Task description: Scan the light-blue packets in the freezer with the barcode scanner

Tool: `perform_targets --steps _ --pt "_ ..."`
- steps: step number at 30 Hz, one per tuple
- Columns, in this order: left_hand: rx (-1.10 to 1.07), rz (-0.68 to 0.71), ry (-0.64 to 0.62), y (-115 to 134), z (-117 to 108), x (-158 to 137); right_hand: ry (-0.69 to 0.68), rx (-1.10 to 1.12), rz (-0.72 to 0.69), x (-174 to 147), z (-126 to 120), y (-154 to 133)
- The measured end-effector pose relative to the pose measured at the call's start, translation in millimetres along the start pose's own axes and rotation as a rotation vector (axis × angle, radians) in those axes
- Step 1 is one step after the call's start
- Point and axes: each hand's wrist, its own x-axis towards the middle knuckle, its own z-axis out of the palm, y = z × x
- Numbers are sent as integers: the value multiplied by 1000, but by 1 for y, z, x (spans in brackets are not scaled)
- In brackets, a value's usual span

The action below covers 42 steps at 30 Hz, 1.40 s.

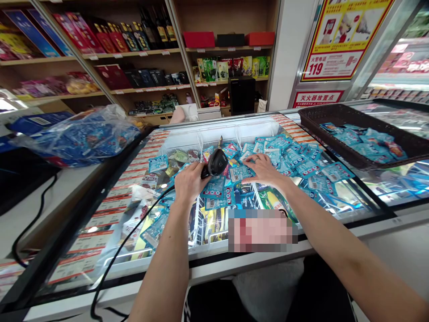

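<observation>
My left hand (189,181) is wrapped around the handle of a black barcode scanner (216,163), whose head points to the right over the pile. A black cable (132,235) runs from it toward the lower left. My right hand (263,170) hovers at or touches a small blue packet (238,174) with a printed barcode; thumb and fingers are spread apart, and contact is hard to make out. Many similar blue packets (295,156) lie loose across the glass top of a chest freezer (110,264), most of them right of my hands.
A dark brown basket (311,114) with more blue packets stands at the right. On the left counter lies a clear plastic bag of blue packs (90,134). Shelves of boxes, bottles and bags (140,51) line the back. A blurred patch (263,232) covers something near the front edge.
</observation>
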Motion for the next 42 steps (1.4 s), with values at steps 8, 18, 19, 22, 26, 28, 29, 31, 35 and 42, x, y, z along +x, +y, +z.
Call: perform_targets --steps 8,18,19,22,26,28,29,31,35,42 --pt "-12 24 -23 1 1 0 12 75 -58 1 1 -2" --pt "-42 34 -3 0 2 0 80 -23 -3 5 8 -5" --pt "-43 30 -4 0 1 0 77 -10 -13 4 8 -4" --pt "-48 13 7 -1 0 0 102 41 -68 2 4 -1" --pt "-57 -37 69 -3 0 0 236 66 -35 0 -5 -2" --pt "-64 -67 89 -4 0 0 261 119 26 -1 -8 -5" --pt "-67 -79 95 -4 0 0 269 160 47 -1 -8 -6" --pt "-73 -92 102 -4 1 0 306 251 69 -1 -7 -7" --pt "-88 -77 107 -4 2 0 446 395 128 1 -4 -8" --pt "-143 76 44 2 3 -1 591 557 314 5 -3 3"
